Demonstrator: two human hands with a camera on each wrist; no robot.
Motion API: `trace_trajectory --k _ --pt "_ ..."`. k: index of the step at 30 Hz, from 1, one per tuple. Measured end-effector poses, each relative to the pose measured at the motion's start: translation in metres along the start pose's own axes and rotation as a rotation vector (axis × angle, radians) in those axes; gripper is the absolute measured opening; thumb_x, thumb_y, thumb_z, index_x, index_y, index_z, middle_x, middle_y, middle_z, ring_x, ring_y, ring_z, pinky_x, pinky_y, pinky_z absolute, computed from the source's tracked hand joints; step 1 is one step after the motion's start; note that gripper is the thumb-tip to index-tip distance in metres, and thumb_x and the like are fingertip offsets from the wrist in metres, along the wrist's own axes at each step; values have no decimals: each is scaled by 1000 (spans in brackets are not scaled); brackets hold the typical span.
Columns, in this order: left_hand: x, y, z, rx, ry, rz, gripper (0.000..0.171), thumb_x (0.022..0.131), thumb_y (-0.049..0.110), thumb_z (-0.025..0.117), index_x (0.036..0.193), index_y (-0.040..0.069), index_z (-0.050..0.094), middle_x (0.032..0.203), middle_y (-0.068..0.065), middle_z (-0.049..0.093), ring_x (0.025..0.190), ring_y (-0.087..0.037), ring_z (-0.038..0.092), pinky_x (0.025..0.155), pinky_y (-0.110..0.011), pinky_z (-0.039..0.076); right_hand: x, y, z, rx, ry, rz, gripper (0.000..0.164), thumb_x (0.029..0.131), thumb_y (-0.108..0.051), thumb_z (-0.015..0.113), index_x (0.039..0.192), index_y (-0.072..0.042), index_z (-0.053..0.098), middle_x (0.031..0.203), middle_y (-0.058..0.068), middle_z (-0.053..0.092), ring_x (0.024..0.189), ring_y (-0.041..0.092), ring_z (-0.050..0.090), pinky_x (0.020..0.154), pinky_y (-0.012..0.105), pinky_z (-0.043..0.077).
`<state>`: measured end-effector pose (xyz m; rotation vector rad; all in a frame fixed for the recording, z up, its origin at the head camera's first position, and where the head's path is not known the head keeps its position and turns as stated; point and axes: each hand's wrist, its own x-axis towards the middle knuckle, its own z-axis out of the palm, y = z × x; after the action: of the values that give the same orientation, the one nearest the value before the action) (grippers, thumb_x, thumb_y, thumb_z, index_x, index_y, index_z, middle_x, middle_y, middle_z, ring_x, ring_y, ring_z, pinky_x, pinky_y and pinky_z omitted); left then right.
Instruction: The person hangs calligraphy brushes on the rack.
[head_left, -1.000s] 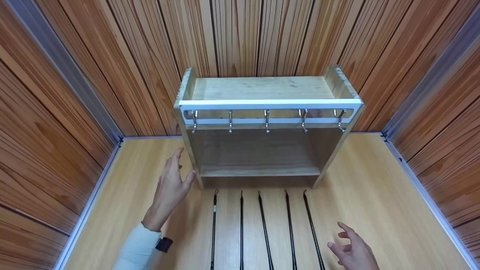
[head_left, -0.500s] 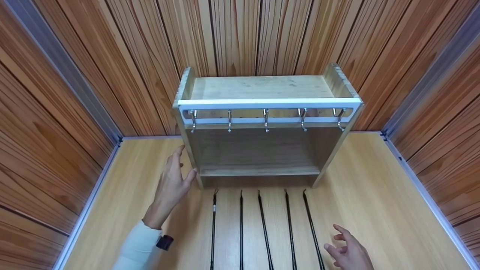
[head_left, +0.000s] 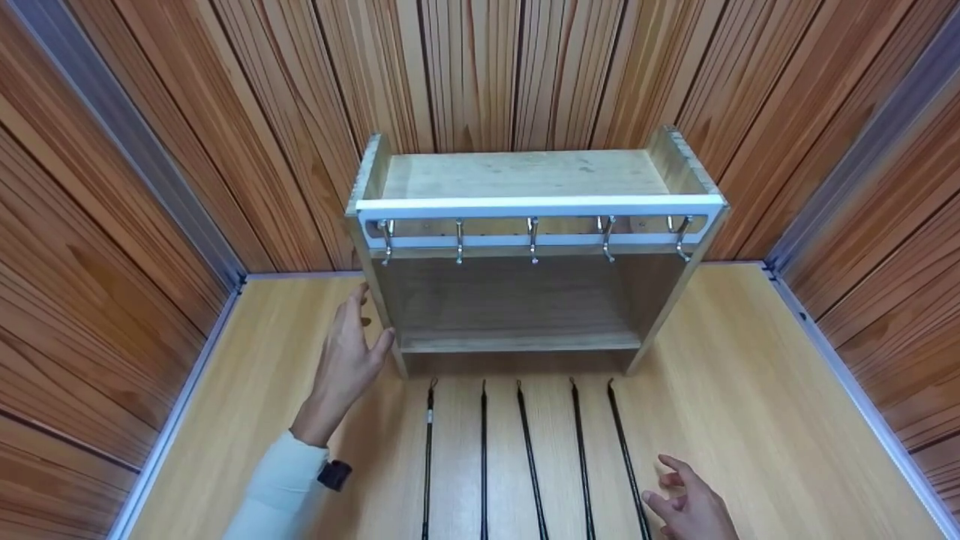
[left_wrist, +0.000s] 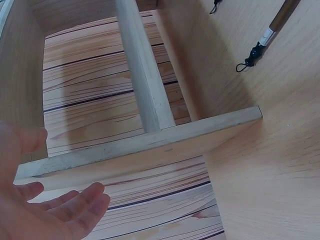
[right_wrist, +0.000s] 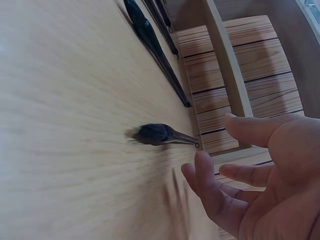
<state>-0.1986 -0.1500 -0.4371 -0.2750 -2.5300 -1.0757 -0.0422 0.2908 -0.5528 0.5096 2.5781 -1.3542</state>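
A small wooden shelf (head_left: 517, 300) stands at the back of the table, with a white rail (head_left: 540, 201) of metal hooks (head_left: 533, 240) along its upper front. Several dark brushes with hanging loops lie side by side before it, among them a left one (head_left: 428, 450) and the rightmost brush (head_left: 625, 450). Dark bristles show on a brush (right_wrist: 155, 134) in the right wrist view. My left hand (head_left: 346, 367) is at the shelf's left side panel (left_wrist: 135, 145), thumb by its front edge, fingers along its outer face. My right hand (head_left: 694, 506), holding nothing, hovers right of the rightmost brush with loosely bent fingers.
Wood-plank walls (head_left: 480, 75) rise behind and on both sides, with grey metal strips (head_left: 862, 142) in the corners. The shelf has a top board (head_left: 517, 174) and a lower board (head_left: 517, 341). Light wood tabletop (head_left: 765, 390) extends right of the brushes.
My right hand has drifted left and slightly down, closer to the rightmost brush. My left hand has edged up and right against the side panel. Shelf and brushes stay put.
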Motion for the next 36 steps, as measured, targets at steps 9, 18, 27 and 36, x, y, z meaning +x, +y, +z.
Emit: trace_trajectory --k 9,18,27,36 --pt "10 0 1 -27 58 75 70 90 1 70 147 -11 32 133 -33 48 106 -42 59 83 -50 55 3 5 4 -30 31 -15 66 83 -12 80 137 9 47 104 13 59 75 20 62 51 34 56" --pt "18 1 4 -59 69 90 72 90 -3 70 150 -6 30 139 -27 46 123 -40 51 90 -49 54 5 2 2 -51 21 3 60 85 -13 79 134 8 51 99 8 56 78 20 62 53 34 55" --pt "26 2 11 -143 77 35 71 94 -6 63 154 1 26 141 -22 45 126 -35 51 96 -46 52 7 3 2 -43 25 22 57 86 -14 77 132 10 51 93 6 56 73 19 59 54 33 55" --pt "27 1 14 -160 112 56 68 93 -12 58 153 -1 27 135 -30 48 107 -40 62 82 -47 58 12 6 1 -108 57 -10 53 87 -17 77 128 9 55 90 2 62 74 18 60 61 32 51"
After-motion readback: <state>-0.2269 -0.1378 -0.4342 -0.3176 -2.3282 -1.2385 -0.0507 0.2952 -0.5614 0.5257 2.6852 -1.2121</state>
